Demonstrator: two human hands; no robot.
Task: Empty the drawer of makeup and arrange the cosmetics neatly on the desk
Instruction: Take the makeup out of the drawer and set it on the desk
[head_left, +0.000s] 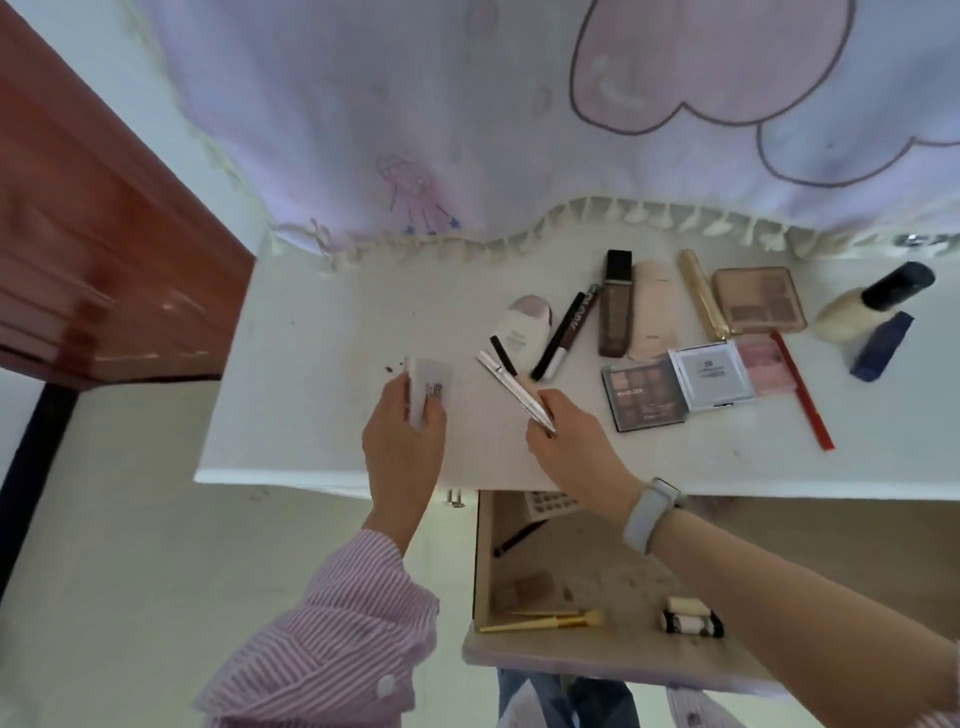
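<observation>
My left hand (402, 441) grips a small white box (428, 387) over the white desk (311, 405). My right hand (569, 441) holds a silver pen-shaped cosmetic (511, 387), its tip near a thin black pencil (503, 356). Cosmetics lie in a row on the desk: a white tube (519, 325), a dark liner (558, 335), a brown bottle (615, 306), eyeshadow palettes (647, 395), a compact (711, 376). Below the desk edge the open drawer (483, 561) holds yellow brushes (545, 619), a dark pencil (519, 538) and small white-and-black items (691, 618).
A gold tube (701, 296), a pink palette (759, 300), a red pencil (802, 392), a cream bottle with dark cap (872, 304) and a blue tube (882, 345) lie at right. A fringed cloth (467, 130) hangs behind. A red-brown cabinet (93, 249) stands at left.
</observation>
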